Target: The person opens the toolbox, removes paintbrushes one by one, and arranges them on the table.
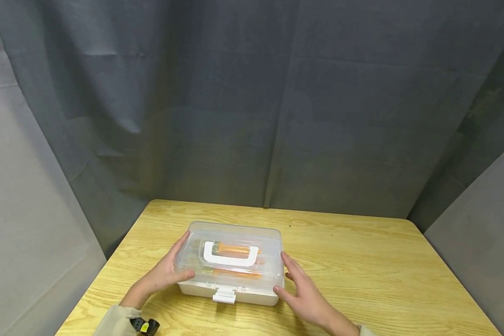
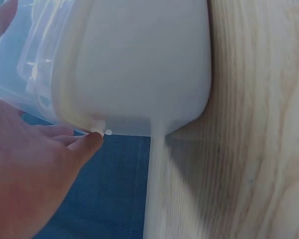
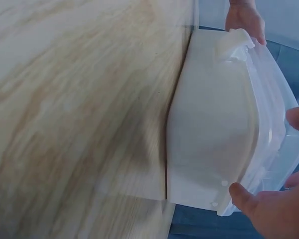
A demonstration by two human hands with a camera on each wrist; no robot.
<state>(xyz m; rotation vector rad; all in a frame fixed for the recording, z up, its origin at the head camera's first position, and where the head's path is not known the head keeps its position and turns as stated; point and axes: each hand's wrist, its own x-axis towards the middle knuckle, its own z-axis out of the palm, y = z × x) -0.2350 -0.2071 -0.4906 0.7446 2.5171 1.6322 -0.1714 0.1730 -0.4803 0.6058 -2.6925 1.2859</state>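
Note:
A white box (image 1: pixel 256 297) with a clear lid (image 1: pixel 270 268) sits on the wooden table, its front latch (image 1: pixel 224 295) facing me. On top lies a white carrying handle (image 1: pixel 231 261). Through the lid show several slim orange items (image 1: pixel 239 274), blurred by the plastic. My left hand (image 1: pixel 161 273) rests against the box's left end, thumb over the lid's front corner, fingers reaching toward the back. In the left wrist view, fingertips (image 2: pixel 92 144) touch beside the lid's rim. At the right end, my right hand (image 1: pixel 306 298) has its thumb on the front corner and fingers along the lid's edge.
The wooden table (image 1: pixel 361 270) extends to the right of the box. Behind it hangs a dark grey curtain (image 1: pixel 340 140), with light grey panels (image 1: pixel 29 210) at the sides. A black strap with a small device (image 1: pixel 144 325) is on the left wrist.

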